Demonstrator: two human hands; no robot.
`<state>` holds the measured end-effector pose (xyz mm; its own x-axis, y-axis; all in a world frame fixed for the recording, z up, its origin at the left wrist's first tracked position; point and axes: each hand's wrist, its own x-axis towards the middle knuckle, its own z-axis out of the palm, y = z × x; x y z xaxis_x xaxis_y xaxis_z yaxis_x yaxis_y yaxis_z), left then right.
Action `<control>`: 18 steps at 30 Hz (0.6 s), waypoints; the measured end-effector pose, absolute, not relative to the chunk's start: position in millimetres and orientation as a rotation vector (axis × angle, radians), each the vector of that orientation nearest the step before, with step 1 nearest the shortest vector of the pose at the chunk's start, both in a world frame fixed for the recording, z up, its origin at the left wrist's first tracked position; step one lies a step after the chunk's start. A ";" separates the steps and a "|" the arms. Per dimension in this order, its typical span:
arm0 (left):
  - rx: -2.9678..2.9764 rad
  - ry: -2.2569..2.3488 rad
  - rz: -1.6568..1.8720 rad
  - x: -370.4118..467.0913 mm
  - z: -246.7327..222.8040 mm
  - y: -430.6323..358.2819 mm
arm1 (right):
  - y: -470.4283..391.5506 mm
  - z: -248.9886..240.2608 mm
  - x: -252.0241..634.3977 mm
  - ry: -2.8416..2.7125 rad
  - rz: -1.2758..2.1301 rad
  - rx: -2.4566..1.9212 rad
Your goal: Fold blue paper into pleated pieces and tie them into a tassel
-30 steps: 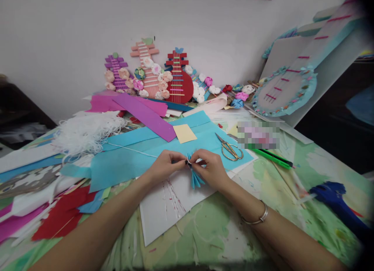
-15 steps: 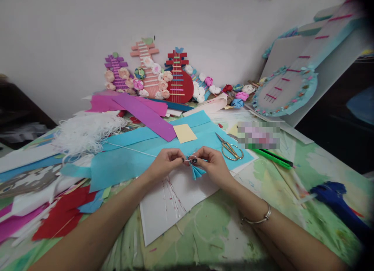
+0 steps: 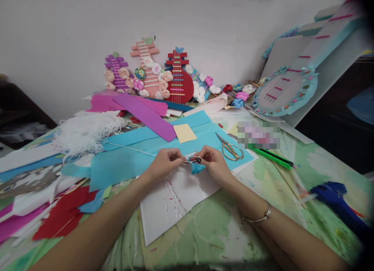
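My left hand (image 3: 169, 162) pinches a white string (image 3: 134, 150) that runs back toward a tangled white heap on the left. Opposite it, my right hand (image 3: 214, 163) has thumb and forefinger closed on the same string. Between the two hands hangs a small folded piece of blue crepe paper (image 3: 196, 168), with the string round its gathered top. Whether a knot is there is too small to tell. Below the hands lies a white board (image 3: 166, 218) with glue streaks. Gold-handled scissors (image 3: 232, 151) rest on blue paper sheets (image 3: 122, 165) behind my right hand.
The white string heap (image 3: 87, 132) lies left, near red paper scraps (image 3: 66, 214). A purple strip (image 3: 146, 117) and a cream square (image 3: 185, 133) lie behind. Right are a green cutter (image 3: 271, 157) and a blue glue gun (image 3: 336, 201). Paper lutes (image 3: 179, 84) lean on the wall.
The hands have drawn slightly apart, pulling the string between them. The blue paper piece has turned and tilted, and its pleated fan looks more bunched.
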<state>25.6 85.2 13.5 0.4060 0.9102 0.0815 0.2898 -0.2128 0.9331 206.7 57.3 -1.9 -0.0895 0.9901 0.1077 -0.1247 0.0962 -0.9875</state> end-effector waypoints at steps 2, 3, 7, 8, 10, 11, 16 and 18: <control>1.753 1.073 0.827 25.7 12.5 85.5 | 57.2 -2.0 205.5 -1.247 1.324 -0.991; 1.762 1.075 0.823 25.8 12.0 85.6 | 57.0 -1.9 204.8 -1.249 1.355 -0.996; 1.773 1.066 0.809 25.1 10.0 87.0 | 56.1 -1.3 202.6 -1.226 1.404 -1.024; 1.769 1.062 0.806 24.8 9.6 87.5 | 56.0 -1.3 202.4 -1.227 1.403 -1.030; 1.755 1.051 0.800 24.1 9.1 88.5 | 56.3 -1.5 202.8 -1.241 1.392 -1.042; 1.746 1.044 0.800 23.9 9.0 88.9 | 56.7 -1.9 203.2 -1.252 1.387 -1.047; 1.741 1.041 0.810 23.5 9.5 89.8 | 60.1 -5.2 207.1 -1.288 1.332 -1.076; 1.756 1.062 0.809 23.5 9.4 90.0 | 61.6 -7.1 208.7 -1.291 1.309 -1.103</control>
